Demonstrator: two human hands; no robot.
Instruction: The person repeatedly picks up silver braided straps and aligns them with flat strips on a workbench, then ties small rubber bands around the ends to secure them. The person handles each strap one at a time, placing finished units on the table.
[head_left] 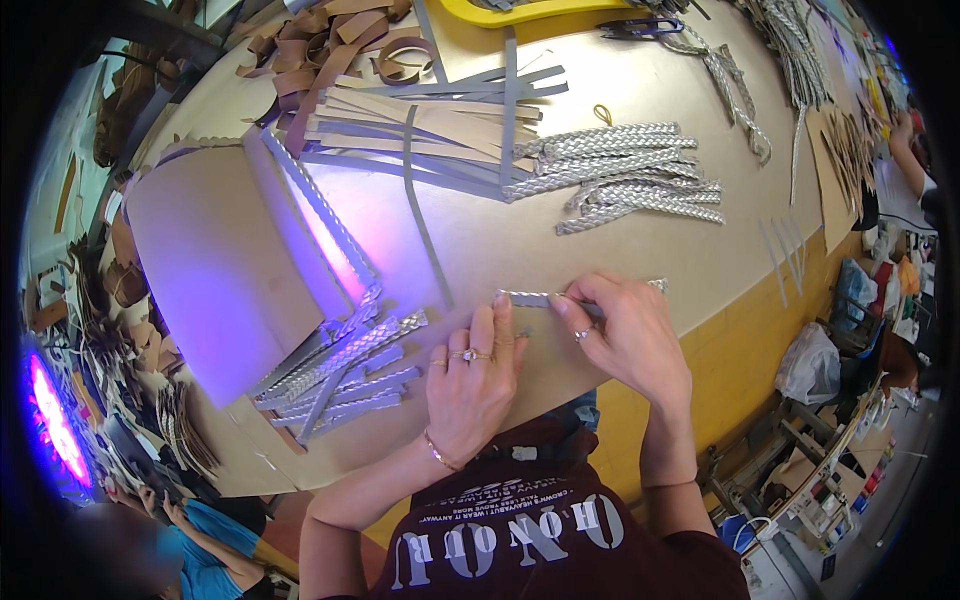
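Note:
A narrow silver braided strip (530, 298) lies across the near part of the table in front of me. My left hand (470, 375) rests palm down at its left end, fingers close together, with the index fingertip pressing on that end. Farther along, my right hand (630, 335) pinches the strip between thumb and fingers. Its right tip shows past my knuckles, while the part under my right hand is hidden. Left of my left hand is a loose pile of silver and grey braided strips (350, 365).
Silver braids (630, 170) lie stacked beyond my hands, beside flat beige and grey strips (420, 130). A large brown panel (220, 260) covers the left side. Brown curled strips (335, 45) and a yellow frame (520, 10) sit at the back. Another person in blue (205, 555) is lower left.

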